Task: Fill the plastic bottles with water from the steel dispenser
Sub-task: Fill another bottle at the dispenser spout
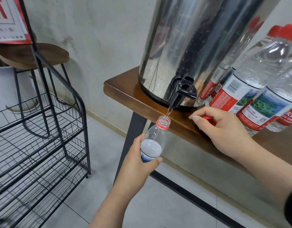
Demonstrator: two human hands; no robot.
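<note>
A tall steel dispenser (188,45) stands on the wooden table (125,94), its black tap (183,92) hanging over the front edge. A thin stream of water runs from the tap into the open neck of a clear plastic bottle (156,137). My left hand (140,162) grips that bottle around its label, below the table edge; the water level is near the shoulder. My right hand (224,130) rests on the table edge and holds a red cap (209,120) in its curled fingers.
Several capped bottles with red labels (250,89) stand on the table right of the dispenser. A black wire rack (43,137) stands on the tiled floor at left, with a round wooden stool (35,55) and a white pot behind it.
</note>
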